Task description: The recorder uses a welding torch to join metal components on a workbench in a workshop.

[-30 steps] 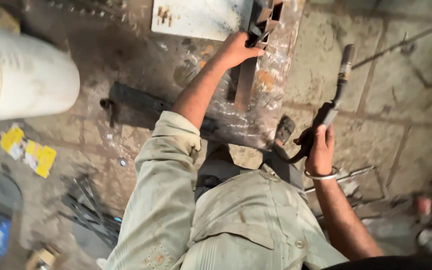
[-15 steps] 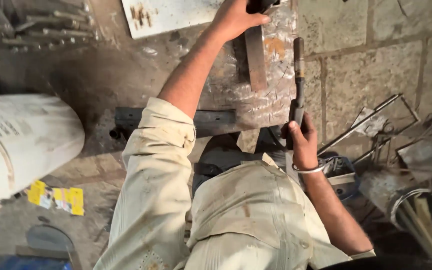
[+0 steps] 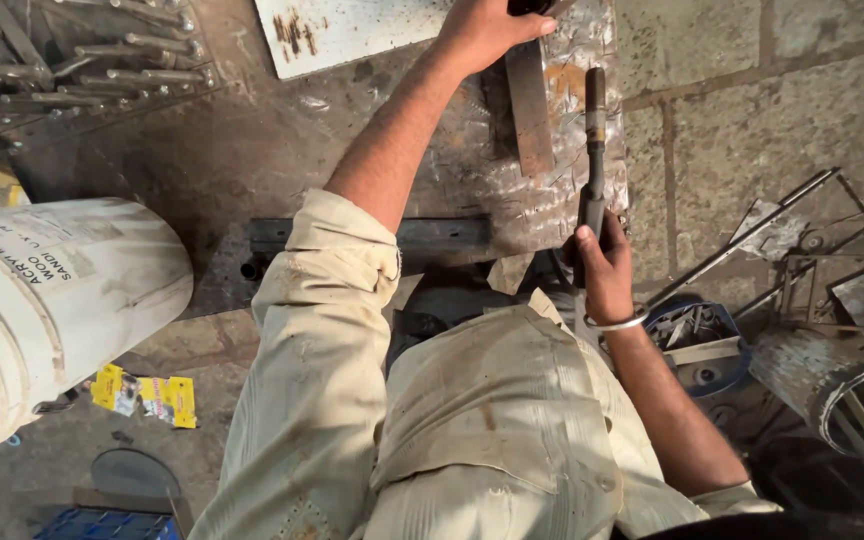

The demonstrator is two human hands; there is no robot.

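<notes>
since half a second before, the view had slid closer and the right hand [image 3: 607, 275] had kept its grip wrapped tight around the dark torch-like tool [image 3: 593, 150], its tip now lying over the scarred metal plate [image 3: 512, 190]. the left hand [image 3: 487, 30] stayed pressed down on a steel bar [image 3: 530, 120] there; whether its grip closed could not be told. a white bucket [image 3: 52, 310] lay at left, rods [image 3: 72, 60] above it, scrap frames [image 3: 802, 250] at right.
</notes>
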